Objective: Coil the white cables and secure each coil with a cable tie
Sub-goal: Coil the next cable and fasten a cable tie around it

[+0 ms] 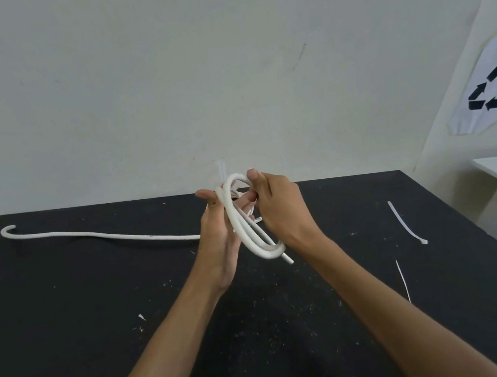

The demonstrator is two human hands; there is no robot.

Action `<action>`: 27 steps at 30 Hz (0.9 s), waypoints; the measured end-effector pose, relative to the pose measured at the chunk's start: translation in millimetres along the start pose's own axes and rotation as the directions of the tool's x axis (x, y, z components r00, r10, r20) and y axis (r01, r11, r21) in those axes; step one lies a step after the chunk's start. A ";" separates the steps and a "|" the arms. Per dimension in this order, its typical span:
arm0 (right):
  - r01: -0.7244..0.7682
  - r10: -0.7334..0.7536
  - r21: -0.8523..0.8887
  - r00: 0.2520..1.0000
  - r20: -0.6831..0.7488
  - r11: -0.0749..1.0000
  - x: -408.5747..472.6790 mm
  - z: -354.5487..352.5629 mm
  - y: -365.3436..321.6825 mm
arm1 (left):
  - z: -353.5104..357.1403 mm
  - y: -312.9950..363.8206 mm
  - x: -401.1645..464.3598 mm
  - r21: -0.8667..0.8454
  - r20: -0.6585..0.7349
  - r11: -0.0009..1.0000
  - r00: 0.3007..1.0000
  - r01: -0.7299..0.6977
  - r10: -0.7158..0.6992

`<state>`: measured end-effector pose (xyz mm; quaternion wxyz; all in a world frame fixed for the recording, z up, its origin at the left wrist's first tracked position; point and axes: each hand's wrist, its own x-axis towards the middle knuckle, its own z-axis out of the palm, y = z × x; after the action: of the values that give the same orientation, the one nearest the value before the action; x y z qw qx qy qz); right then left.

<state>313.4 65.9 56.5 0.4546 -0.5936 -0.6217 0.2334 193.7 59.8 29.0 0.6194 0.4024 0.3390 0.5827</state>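
- The fingers (252,177) of the right hand (279,206) curl over the far end of the cable coil (247,231) and pinch its top loop, thumb side toward the camera.
- The left hand (217,226) holds the coil from the other side: its fingers are bent round the strands near the top, with the palm turned toward the right hand.
- The coil hangs in the air between the two hands, above the middle of the desk (65,317), not resting on it.
- It is a long narrow oval of a few loops. Its long axis runs from the far end at the fingertips down and toward the person's right, where the rounded near end sits below the right wrist.
- A short cut end (288,260) pokes out of that near end, pointing down and right.
- The loose tail (100,236) of the cable trails left from the left hand across the desk, ending in a small hook at the far left.
- By this, coiling looks partly done: a good stretch of cable is not yet wound in.
- No tie is seen on the coil, though the part behind the hands is hidden.
- A cable tie (406,223) lies on the desk well to the right, and a thinner white strip (403,281) lies nearer the person.
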 end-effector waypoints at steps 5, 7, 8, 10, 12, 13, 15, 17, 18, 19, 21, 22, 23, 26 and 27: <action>0.040 -0.040 -0.069 0.999 -0.003 0.997 0.7 6.1 2.5 | -6.9 -9.3 8.7 -0.084 0.026 0.986 0.990 0.142 -0.141; 0.036 -0.036 -0.083 0.999 -0.004 0.996 -1.7 6.8 4.8 | -14.3 -4.3 5.9 -0.104 0.059 0.985 0.990 0.137 -0.132; 0.032 -0.032 -0.099 0.999 -0.002 0.995 -2.9 7.1 6.5 | -17.6 -2.0 4.0 -0.115 0.084 0.987 0.991 0.109 -0.100; 0.025 -0.023 -0.122 1.000 0.020 0.992 -6.2 8.9 8.9 | -17.8 5.3 -2.8 -0.159 0.126 0.985 0.991 0.065 -0.046; 0.019 -0.016 -0.068 0.999 0.036 0.998 -12.4 12.9 5.3 | -16.0 2.4 0.1 -0.211 0.113 0.976 0.993 0.054 -0.030; 0.037 -0.035 -0.044 0.999 0.037 0.998 -14.9 15.9 4.0 | -15.1 1.3 1.4 -0.224 0.093 0.973 0.995 0.058 -0.037; 0.073 -0.072 -0.066 0.997 0.021 0.995 -15.5 20.4 3.9 | -16.0 -0.4 3.4 -0.268 0.074 0.959 0.995 0.087 -0.069; 0.068 -0.068 -0.073 0.998 0.006 0.995 -12.7 19.5 4.0 | -19.1 1.4 0.9 -0.313 0.118 0.941 0.989 0.126 -0.093; 0.061 -0.061 -0.070 0.998 0.007 0.996 -10.4 18.6 5.1 | -19.4 2.3 0.0 -0.323 0.131 0.937 0.987 0.134 -0.096; 0.060 -0.060 -0.073 0.998 0.003 0.996 -8.9 17.9 6.1 | -20.3 1.5 0.1 -0.328 0.142 0.933 0.984 0.148 -0.107; 0.069 -0.071 -0.099 0.997 -0.018 0.993 -8.4 18.2 7.2 | -21.8 -1.3 1.9 -0.361 0.179 0.913 0.975 0.191 -0.133; 0.074 -0.077 -0.104 0.997 -0.028 0.992 -8.7 19.2 8.1 | -21.7 -1.0 2.6 -0.389 0.187 0.895 0.970 0.216 -0.152; 0.078 -0.082 -0.107 0.996 -0.038 0.991 -9.2 20.0 9.7 | -21.5 0.7 2.2 -0.417 0.201 0.876 0.965 0.242 -0.171; 0.106 -0.117 -0.146 0.990 -0.072 0.984 -10.5 20.5 15.1 | -23.2 6.3 -0.3 -0.417 0.254 0.853 0.942 0.313 -0.221; 0.110 -0.126 -0.165 0.988 -0.090 0.980 -10.2 19.9 17.3 | -23.7 7.3 -0.9 -0.384 0.253 0.863 0.936 0.328 -0.243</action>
<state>304.5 64.3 29.7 0.4492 -0.6011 -0.6489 0.1257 169.3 61.4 24.9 0.8012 0.2600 0.1992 0.5008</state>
